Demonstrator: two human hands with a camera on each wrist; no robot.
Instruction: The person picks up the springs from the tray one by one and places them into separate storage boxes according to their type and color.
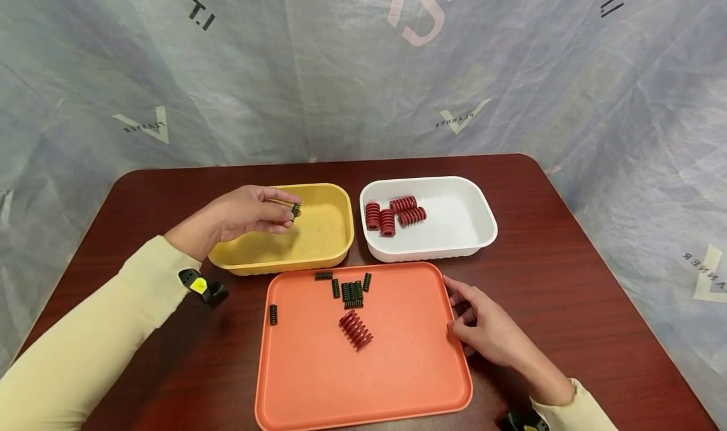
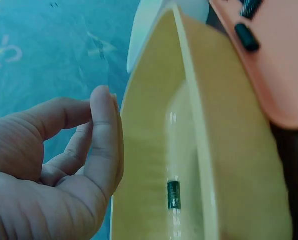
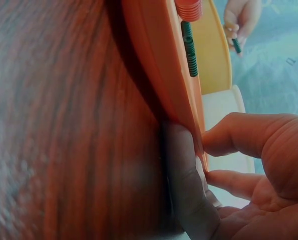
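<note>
My left hand [image 1: 252, 213] is over the yellow bin [image 1: 318, 256], pinching a small dark green spring [image 1: 296, 211] at its fingertips. The right wrist view shows this spring [image 3: 236, 45] sticking out past the fingers. In the left wrist view, another green spring [image 2: 174, 195] appears inside the yellow bin, apart from the hand. My right hand [image 1: 491, 330] grips the right edge of the orange tray [image 1: 409, 368], its thumb and fingers at the rim. On the tray are several dark green springs [image 1: 352, 291] and one thicker red spring [image 1: 356, 330].
Beside the yellow bin stands a white bin [image 1: 454, 223] with several red springs [image 1: 387, 223] at its left end. A lone green spring [image 1: 273, 314] lies by the tray's left rim. Everything rests on a dark red-brown table [image 1: 562, 254] before a grey sheet [image 1: 352, 71].
</note>
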